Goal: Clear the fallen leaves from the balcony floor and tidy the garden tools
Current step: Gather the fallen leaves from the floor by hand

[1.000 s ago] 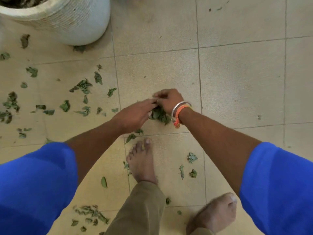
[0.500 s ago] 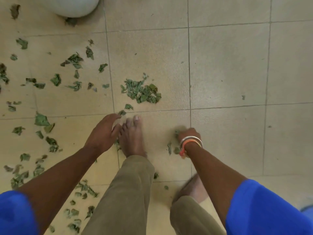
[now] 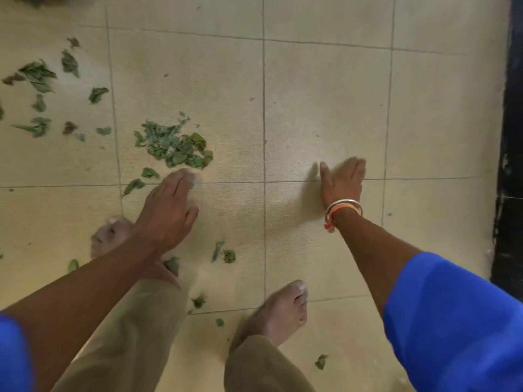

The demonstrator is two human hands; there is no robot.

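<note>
Across the tiled balcony floor [image 3: 325, 94] the clearing looks, by my judgement, roughly half done. The right half of the floor, up to the dark strip [image 3: 512, 137] along its right edge, shows only a few specks. Toward the floor's left edge many scattered leaves [image 3: 38, 76] lie loose and well apart, not yet gathered. Near the middle, one gathered pile [image 3: 175, 147] of green leaves sits on the tiles, not yet lifted off.

The left hand [image 3: 167, 213] is flat with straight fingers, its tips right at the pile's near edge, gripping nothing. The right hand [image 3: 343, 179], well apart from the pile, is spread with the thumb out over bare tile. It holds nothing, and blur hides whether it touches the floor. Bangles [image 3: 343, 207] circle that wrist.

Smaller strays are left too: a few leaves between the feet [image 3: 229, 256] and a lone leaf [image 3: 321, 361] toward the near edge. No garden tools are in view, so that part cannot be judged.
</note>
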